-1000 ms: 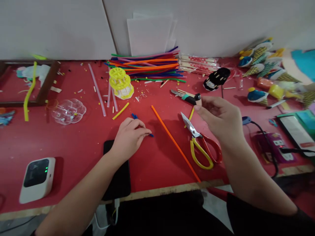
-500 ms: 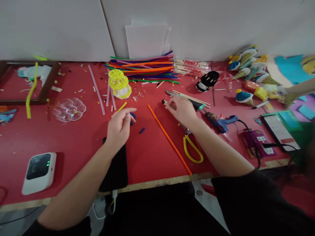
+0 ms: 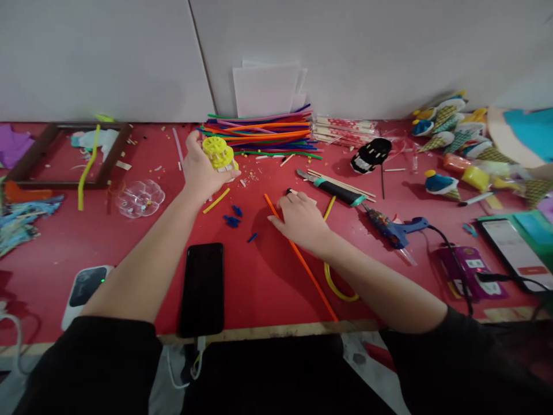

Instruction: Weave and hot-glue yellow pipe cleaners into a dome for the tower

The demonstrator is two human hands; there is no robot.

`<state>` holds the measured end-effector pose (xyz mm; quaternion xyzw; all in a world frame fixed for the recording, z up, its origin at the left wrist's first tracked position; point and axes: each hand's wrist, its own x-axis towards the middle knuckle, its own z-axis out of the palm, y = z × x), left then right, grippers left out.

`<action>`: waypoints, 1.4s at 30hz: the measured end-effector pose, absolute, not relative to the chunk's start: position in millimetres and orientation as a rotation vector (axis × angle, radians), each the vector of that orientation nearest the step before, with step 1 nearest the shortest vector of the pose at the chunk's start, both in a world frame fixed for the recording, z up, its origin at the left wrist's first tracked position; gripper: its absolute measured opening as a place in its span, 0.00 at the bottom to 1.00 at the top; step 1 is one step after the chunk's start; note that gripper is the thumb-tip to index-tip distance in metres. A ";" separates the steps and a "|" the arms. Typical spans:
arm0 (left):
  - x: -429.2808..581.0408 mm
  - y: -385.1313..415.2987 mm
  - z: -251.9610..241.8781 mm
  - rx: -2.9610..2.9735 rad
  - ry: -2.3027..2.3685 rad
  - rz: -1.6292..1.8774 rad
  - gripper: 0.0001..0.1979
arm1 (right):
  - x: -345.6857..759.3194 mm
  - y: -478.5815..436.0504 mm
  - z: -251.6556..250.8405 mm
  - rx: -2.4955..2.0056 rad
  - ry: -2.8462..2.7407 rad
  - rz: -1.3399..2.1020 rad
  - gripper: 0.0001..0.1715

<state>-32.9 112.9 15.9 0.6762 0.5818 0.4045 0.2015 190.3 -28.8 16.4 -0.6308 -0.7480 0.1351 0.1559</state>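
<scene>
My left hand (image 3: 202, 173) is around the yellow tiered model (image 3: 218, 153), thumb at its front base and fingers on its left side. The model stands upright on the red table. My right hand (image 3: 302, 222) rests palm down, thumb apart from its bent fingers, over an orange pipe cleaner (image 3: 309, 271). Yellow-handled scissors (image 3: 339, 291) lie partly hidden under my right wrist. Small blue twisted pieces (image 3: 232, 220) and a short yellow piece (image 3: 216, 200) lie between the hands. A utility knife (image 3: 337, 190) is beyond my right hand.
Bundled coloured pipe cleaners (image 3: 263, 132) lie at the back near wrapped sticks (image 3: 343, 129). A black model (image 3: 370, 155) and glue gun (image 3: 393, 230) are at right. A phone (image 3: 202, 291) lies in front, a clear flower-shaped tray (image 3: 140, 199) at left. Another person's hand (image 3: 545, 172) shows far right.
My left hand has moved forward from the blue pieces to the yellow model and closed around it. My right hand has come left and lower, away from the knife, onto the orange pipe cleaner.
</scene>
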 end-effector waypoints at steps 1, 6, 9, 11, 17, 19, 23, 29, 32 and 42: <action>-28.9 114.9 17.3 1.854 1.635 1.118 0.55 | 187.1 -28.3 15.1 -1.808 -2.117 0.429 0.06; -27.3 112.2 18.0 1.771 1.636 1.137 0.43 | 186.3 -31.5 16.6 -1.724 -1.905 0.662 0.07; -28.9 96.1 20.7 1.792 1.449 1.241 0.45 | 191.0 -39.4 28.7 -1.559 -1.733 0.872 0.08; -26.8 76.6 24.2 1.772 1.222 1.287 0.45 | 192.3 -46.3 39.9 -1.319 -1.442 1.161 0.08; -16.6 3.5 24.0 1.609 1.048 1.240 0.41 | 179.1 -68.8 54.1 -0.984 -0.827 1.612 0.20; -14.7 -12.1 19.0 1.587 1.020 1.221 0.39 | 173.0 -74.9 47.3 -0.986 -0.780 1.619 0.20; -10.9 -25.0 8.1 1.562 0.919 1.260 0.39 | 170.3 -81.0 31.2 -0.979 -0.779 1.566 0.21; -6.2 -30.0 -2.4 1.531 0.827 1.192 0.38 | 171.5 -85.8 23.7 -0.919 -0.820 1.546 0.27; -6.5 -29.8 -5.7 1.561 0.846 1.238 0.42 | 165.9 -89.4 20.1 -0.914 -0.827 1.587 0.22; -7.0 -30.1 -7.2 1.573 0.813 1.180 0.43 | 160.1 -89.9 15.7 -0.872 -0.811 1.611 0.15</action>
